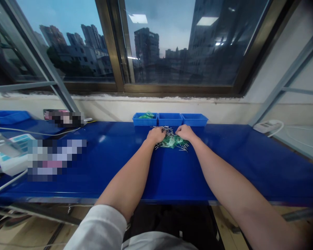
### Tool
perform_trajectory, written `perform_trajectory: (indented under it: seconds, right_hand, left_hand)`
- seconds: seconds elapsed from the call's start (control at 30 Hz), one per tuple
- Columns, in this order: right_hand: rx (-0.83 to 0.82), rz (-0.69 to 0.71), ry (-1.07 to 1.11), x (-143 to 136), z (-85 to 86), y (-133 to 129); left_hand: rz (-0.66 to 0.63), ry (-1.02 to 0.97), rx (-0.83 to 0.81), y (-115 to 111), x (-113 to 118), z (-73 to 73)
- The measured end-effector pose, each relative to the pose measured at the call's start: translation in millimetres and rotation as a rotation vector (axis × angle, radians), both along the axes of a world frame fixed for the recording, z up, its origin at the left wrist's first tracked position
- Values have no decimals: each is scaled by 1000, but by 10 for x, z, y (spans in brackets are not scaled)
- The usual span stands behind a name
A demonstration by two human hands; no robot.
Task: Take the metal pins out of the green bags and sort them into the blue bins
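While the left hand and right hand curl their fingers, metal rods and green plastic lie between them; grip and any lettering cannot be discerned

Before you, a dim window mirrors bright lamps. Glare marks your worktop; right corners darken, left patches pixelate.

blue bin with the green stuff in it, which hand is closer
Left. The left hand is in front of that blue bin, near its right end; the right hand is farther right, in front of the rightmost bin.
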State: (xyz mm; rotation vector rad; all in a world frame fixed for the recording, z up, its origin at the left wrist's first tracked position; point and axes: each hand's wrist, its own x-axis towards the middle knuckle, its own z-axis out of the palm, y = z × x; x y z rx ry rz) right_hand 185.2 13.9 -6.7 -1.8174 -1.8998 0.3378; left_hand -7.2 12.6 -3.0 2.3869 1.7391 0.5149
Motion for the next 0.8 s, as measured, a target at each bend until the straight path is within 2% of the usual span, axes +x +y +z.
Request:
perform_trajectory:
  seconds: [0.2, 0.3, 0.47, 0.63, 0.8]
  right_hand:
    - [69, 41, -24, -14, -54, 32]
    - [171, 61, -11, -42, -24, 6]
    - [361, 125, 170, -99, 60, -67]
    - [381, 207, 417, -171, 70, -58]
    - [218, 203, 805, -248, 61, -32]
  left_hand:
    - [9, -8, -4, -16, 2, -2]
    - [13, -5, 15, -20, 6, -4]
    - [5, -13, 150, -39, 23, 22]
    - [-165, -137, 287, -82, 64, 77]
    - [-351, -196, 272, -188, 89, 166]
